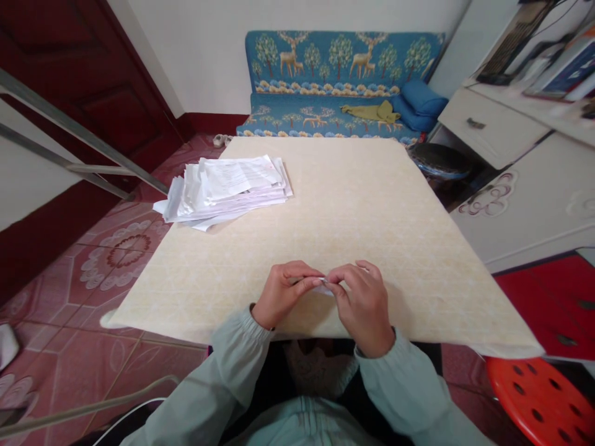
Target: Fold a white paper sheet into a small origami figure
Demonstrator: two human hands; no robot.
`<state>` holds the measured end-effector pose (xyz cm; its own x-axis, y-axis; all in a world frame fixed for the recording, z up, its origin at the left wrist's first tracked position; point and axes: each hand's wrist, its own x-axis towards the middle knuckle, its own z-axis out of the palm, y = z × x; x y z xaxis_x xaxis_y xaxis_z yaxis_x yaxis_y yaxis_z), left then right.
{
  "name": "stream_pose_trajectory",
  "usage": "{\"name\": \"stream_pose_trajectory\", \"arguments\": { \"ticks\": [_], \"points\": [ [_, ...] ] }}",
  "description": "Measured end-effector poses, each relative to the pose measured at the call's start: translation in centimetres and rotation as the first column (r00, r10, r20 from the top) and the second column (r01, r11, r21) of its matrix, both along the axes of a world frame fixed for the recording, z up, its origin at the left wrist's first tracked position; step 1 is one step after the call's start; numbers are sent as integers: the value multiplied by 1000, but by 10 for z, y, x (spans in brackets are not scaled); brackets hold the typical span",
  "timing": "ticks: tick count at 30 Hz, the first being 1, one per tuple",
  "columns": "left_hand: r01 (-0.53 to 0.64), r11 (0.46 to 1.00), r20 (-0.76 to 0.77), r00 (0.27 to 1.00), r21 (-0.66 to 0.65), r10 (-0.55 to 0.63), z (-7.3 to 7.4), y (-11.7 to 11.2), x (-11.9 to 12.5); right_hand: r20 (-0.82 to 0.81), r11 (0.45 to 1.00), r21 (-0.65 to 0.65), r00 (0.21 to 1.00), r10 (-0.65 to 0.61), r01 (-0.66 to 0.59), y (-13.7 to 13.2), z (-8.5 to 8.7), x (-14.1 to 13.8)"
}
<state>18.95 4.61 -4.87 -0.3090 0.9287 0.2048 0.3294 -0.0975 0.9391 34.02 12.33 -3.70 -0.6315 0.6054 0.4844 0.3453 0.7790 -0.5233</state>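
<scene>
My left hand (283,295) and my right hand (362,310) meet above the near part of a cream-coloured table top (353,210). Between their fingertips they pinch a small piece of white paper (325,287), mostly hidden by my fingers. A loose pile of white printed paper sheets (223,189) lies on the far left of the table, well away from both hands. Its sheets are uneven and some edges curl.
A blue deer-patterned sofa (339,80) with a yellow cloth (372,113) stands beyond the table. White cabinets (520,186) are on the right, a red plastic stool (542,399) is near right, and a dark red door (79,80) and metal rails are left.
</scene>
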Motion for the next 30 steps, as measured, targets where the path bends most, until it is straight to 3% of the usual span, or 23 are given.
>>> {"name": "stream_pose_trajectory", "arguments": {
  "ticks": [4, 7, 9, 22, 27, 30],
  "points": [
    [-30, 999, 53, 998, 39, 27, 22, -24, 16, -136, 991, -132, 991, 5, -23, -21, 14, 16],
    [-64, 996, 31, 998, 54, 63, 30, -36, 25, -180, 946, -322, 984, -13, -47, -29, 21, 22],
    [-79, 995, 6, 997, 58, 79, 33, -41, 28, -192, 922, -376, 981, 19, -91, -31, 26, 25],
    [-67, 989, -124, 989, 129, 83, 46, -55, 41, -217, 988, -103, 971, 95, -119, -41, 36, 34],
    [-89, 984, -87, 991, 154, 104, 49, -58, 46, -270, 978, -61, 947, 175, -198, -41, 36, 34],
    [-105, 989, -57, 992, 105, 111, 49, -58, 49, -300, 974, -113, 941, 155, -196, -45, 36, 35]
  ]
}}
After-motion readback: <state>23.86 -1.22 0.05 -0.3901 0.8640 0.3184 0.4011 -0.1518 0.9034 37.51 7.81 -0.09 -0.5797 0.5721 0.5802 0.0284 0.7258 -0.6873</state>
